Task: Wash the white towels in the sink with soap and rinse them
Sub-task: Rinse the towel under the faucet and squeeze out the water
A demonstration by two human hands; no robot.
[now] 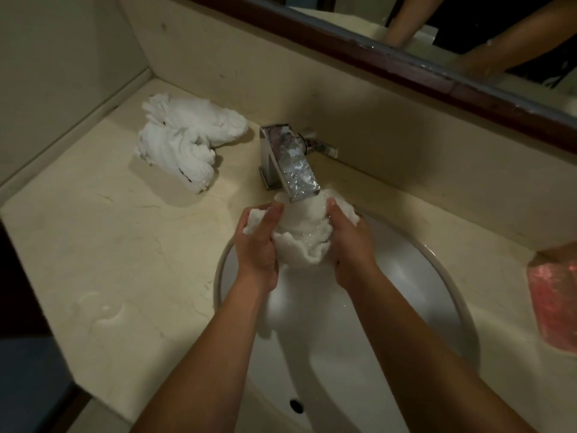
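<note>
Your left hand [257, 242] and right hand [349, 245] both grip bunched wet white towel [299, 242], held over round white ceramic sink [449, 276] at 12 o'clock rim, under chrome square faucet [290, 160]. Second crumpled white towel [184, 139] lies on cream marble desk [125, 245], 10 o'clock from sink.

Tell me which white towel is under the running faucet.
The towel gripped by the left hand and right hand over the sink; the other towel lies twisted on the counter.
</note>
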